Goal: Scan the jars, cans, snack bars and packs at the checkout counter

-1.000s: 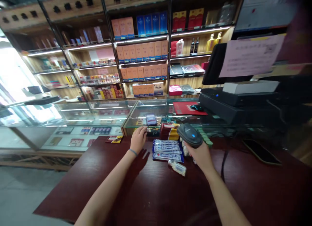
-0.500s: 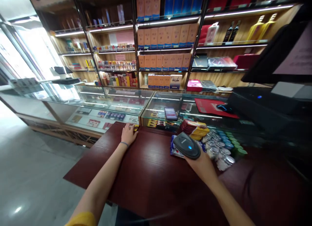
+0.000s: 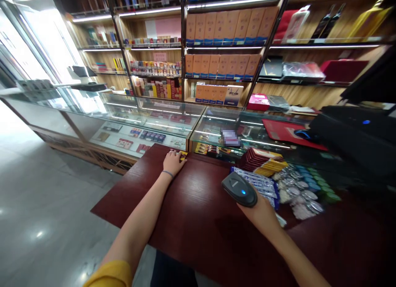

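Observation:
My right hand (image 3: 262,208) is closed around the handle of a black barcode scanner (image 3: 239,189) with a lit blue light. The scanner hangs over the dark red-brown wooden counter (image 3: 198,221), just left of blue-and-white packets (image 3: 260,183). At the counter's far edge, my left hand (image 3: 172,162) rests with its fingers and thumb about a small yellow packet (image 3: 183,155), mostly hidden under them. Behind the packets stands a row of red-and-yellow boxes (image 3: 262,161). Jars with silver lids (image 3: 298,188) and green-topped containers (image 3: 323,183) are grouped to the right.
Beyond the counter runs a glass display case (image 3: 148,117) holding small boxes. A pixelated object (image 3: 230,137) and a red mat (image 3: 287,132) with a mouse (image 3: 305,134) lie on it. Black checkout equipment (image 3: 355,134) stands at right. Shelves of orange boxes (image 3: 229,27) line the wall.
My view has tilted down and turned slightly left. The scanner has shifted left of the blue-and-white packets, uncovering more of them. My left hand stays by the yellow packet.

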`<move>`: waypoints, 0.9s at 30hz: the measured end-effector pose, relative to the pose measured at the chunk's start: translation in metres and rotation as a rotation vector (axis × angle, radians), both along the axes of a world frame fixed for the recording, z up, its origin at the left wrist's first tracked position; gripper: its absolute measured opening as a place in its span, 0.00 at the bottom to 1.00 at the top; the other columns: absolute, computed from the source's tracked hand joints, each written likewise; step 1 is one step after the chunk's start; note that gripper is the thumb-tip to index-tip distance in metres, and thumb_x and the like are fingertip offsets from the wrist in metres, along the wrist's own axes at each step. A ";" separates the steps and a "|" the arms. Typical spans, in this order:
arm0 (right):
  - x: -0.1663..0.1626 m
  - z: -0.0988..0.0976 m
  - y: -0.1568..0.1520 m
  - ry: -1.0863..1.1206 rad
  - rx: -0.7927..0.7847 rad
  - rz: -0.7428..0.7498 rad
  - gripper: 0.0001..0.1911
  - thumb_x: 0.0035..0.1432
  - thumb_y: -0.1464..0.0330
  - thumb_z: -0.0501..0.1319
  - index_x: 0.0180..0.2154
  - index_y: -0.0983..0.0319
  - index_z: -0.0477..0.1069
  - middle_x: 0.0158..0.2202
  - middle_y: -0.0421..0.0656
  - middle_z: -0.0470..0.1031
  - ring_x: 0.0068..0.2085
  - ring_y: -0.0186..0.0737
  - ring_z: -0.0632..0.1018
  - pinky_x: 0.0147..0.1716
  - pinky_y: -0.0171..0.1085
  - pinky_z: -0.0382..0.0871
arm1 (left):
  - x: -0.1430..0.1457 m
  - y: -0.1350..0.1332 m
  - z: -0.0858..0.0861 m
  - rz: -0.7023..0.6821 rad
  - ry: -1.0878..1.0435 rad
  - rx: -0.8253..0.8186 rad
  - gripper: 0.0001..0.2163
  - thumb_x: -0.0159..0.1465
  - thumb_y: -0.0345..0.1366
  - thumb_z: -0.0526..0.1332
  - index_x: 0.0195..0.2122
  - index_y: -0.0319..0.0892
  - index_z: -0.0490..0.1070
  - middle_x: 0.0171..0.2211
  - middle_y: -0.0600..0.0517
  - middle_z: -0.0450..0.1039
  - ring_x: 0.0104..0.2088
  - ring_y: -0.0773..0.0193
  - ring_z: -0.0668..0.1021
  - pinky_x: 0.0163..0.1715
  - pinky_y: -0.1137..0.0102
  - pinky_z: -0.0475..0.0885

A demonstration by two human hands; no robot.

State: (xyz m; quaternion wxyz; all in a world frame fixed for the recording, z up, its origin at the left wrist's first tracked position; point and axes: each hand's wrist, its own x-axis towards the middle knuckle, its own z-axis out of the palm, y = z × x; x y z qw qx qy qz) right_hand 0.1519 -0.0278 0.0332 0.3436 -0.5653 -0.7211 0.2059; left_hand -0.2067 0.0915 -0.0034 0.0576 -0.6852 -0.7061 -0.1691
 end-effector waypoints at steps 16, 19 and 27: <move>0.005 0.002 0.001 0.123 0.041 -0.016 0.29 0.53 0.60 0.62 0.57 0.58 0.68 0.44 0.47 0.82 0.47 0.52 0.81 0.48 0.48 0.74 | 0.034 -0.031 0.042 -0.058 -0.329 0.138 0.15 0.72 0.41 0.50 0.48 0.42 0.73 0.35 0.45 0.80 0.36 0.57 0.82 0.35 0.69 0.70; 0.007 0.002 0.002 0.139 0.063 -0.031 0.29 0.52 0.60 0.62 0.56 0.58 0.68 0.44 0.47 0.82 0.47 0.52 0.81 0.47 0.47 0.74 | 0.045 -0.029 0.039 0.001 -0.874 0.194 0.17 0.72 0.45 0.48 0.44 0.41 0.73 0.34 0.46 0.79 0.34 0.59 0.81 0.35 0.69 0.73; 0.001 0.017 -0.007 0.140 0.102 -0.168 0.23 0.53 0.60 0.63 0.51 0.55 0.66 0.41 0.45 0.81 0.45 0.52 0.81 0.42 0.43 0.74 | 0.116 -0.042 0.028 -0.197 -2.113 -0.024 0.19 0.73 0.47 0.46 0.53 0.42 0.68 0.49 0.42 0.77 0.46 0.60 0.81 0.50 0.59 0.76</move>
